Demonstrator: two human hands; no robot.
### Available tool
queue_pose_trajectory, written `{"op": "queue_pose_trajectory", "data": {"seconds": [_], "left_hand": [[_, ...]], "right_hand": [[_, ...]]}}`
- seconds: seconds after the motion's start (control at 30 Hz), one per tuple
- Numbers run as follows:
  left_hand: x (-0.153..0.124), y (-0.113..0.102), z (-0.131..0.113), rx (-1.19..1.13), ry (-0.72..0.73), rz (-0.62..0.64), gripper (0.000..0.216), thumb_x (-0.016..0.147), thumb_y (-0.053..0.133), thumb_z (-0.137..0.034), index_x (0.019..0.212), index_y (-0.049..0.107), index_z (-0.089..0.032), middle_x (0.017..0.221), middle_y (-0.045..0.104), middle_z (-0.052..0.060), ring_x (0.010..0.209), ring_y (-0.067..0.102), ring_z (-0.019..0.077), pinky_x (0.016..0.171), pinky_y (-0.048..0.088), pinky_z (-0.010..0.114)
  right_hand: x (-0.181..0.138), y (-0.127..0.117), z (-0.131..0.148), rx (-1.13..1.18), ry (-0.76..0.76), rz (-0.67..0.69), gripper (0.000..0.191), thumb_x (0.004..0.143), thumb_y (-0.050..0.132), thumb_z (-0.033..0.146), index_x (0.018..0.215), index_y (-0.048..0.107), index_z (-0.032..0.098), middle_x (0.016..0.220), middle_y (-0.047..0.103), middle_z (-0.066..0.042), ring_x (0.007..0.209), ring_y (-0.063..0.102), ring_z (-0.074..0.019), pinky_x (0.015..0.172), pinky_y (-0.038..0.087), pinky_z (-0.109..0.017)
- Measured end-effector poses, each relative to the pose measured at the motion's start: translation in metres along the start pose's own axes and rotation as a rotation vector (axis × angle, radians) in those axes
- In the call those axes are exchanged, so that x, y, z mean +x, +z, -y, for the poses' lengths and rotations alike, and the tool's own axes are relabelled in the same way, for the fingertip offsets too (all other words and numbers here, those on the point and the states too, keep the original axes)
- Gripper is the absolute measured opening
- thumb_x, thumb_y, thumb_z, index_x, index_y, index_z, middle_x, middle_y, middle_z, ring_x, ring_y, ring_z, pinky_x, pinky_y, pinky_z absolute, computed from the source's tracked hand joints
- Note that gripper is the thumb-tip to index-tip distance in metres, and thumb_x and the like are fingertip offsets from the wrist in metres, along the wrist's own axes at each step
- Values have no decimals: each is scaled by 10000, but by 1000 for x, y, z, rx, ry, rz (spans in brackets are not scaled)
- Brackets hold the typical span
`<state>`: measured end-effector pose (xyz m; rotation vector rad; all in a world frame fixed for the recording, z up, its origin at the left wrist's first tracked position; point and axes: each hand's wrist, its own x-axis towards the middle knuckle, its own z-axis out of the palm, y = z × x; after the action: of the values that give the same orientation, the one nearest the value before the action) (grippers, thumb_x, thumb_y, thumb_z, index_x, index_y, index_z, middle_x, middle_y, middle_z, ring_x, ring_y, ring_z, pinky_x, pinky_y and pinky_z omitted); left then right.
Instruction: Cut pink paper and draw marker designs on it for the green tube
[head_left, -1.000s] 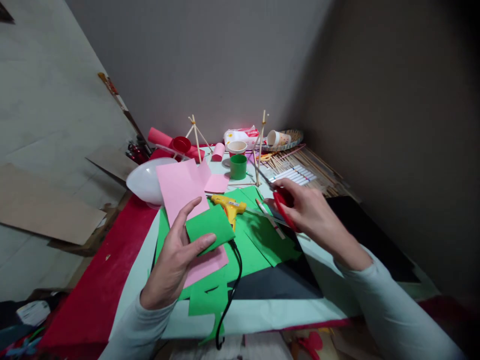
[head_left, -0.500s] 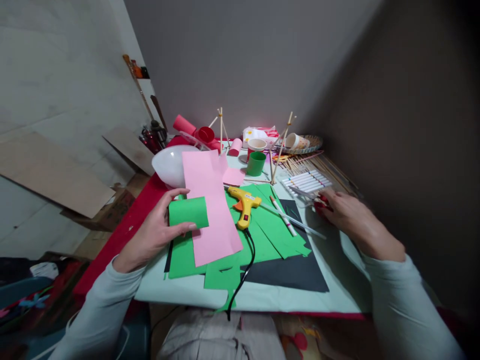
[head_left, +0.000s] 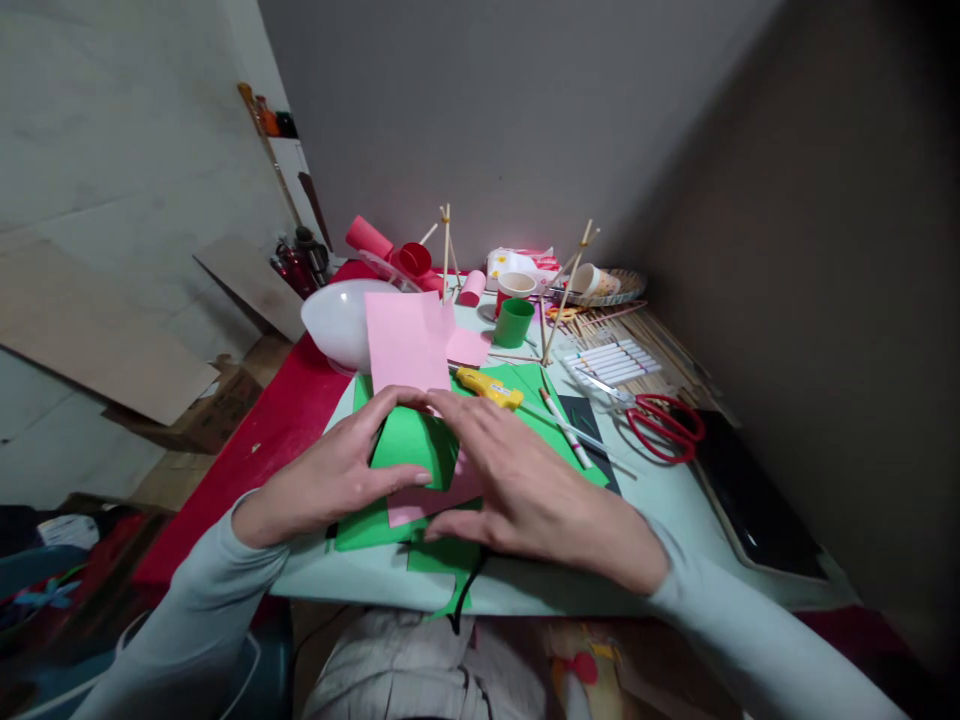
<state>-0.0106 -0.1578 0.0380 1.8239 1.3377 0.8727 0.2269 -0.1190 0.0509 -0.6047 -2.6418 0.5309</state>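
Observation:
Both of my hands meet over a small folded green paper piece (head_left: 411,446) near the table's front edge. My left hand (head_left: 330,478) grips its left side, thumb under and fingers curled over the top. My right hand (head_left: 517,480) comes in from the right, fingers bent around the piece's right side. The piece lies above a pink paper sheet (head_left: 405,345) and larger green sheets (head_left: 360,520). Red-handled scissors (head_left: 660,420) lie free on the table to the right. A yellow glue gun (head_left: 489,386) lies just behind my right hand.
A white bowl (head_left: 334,322) sits at back left. A green cup (head_left: 514,322), pink rolls (head_left: 367,238), stick tripods (head_left: 446,250), white markers (head_left: 611,360), bamboo sticks (head_left: 645,335) and a basket (head_left: 607,285) crowd the back. A black sheet (head_left: 750,500) lies at right. Walls close behind and right.
My right hand has left the scissors on the table at the right and come over to the green piece. My left hand brought the piece toward the middle.

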Motion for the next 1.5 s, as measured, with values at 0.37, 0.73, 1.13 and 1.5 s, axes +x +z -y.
{"op": "queue_pose_trajectory", "data": {"seconds": [0.37,0.73,1.13,1.5], "left_hand": [[24,14,-13,-251,31,-248,458,771,834,-332,1183,660,-232,1278,673,77,957,712,210,756,616,298],[24,27,-13,-13,255,-326,67,876,742,-193,918,734,-245,1272,687,62,1178,657,211,749,560,240],[21,36,-12,224,526,-465,171,858,759,-46,897,692,-198,1254,678,58,927,621,140,798,514,282],[22,42,-11,311,564,-470,168,892,700,-39,983,707,-181,970,667,37,877,636,155,716,518,267]], "right_hand": [[6,22,-44,436,220,-298,690,893,771,411,1466,484,156,1458,609,-167,1318,607,-291,1106,492,-465],[2,32,-42,595,223,-287,743,886,779,463,1497,433,220,1482,578,-123,1373,554,-296,1149,470,-475],[-4,22,-36,618,132,-355,562,1005,638,348,1505,413,223,1537,529,-112,1399,547,-223,1163,467,-423],[-5,27,-34,276,13,-449,403,1047,564,300,1404,512,119,1367,654,-168,1279,608,-222,1109,496,-378]]}}
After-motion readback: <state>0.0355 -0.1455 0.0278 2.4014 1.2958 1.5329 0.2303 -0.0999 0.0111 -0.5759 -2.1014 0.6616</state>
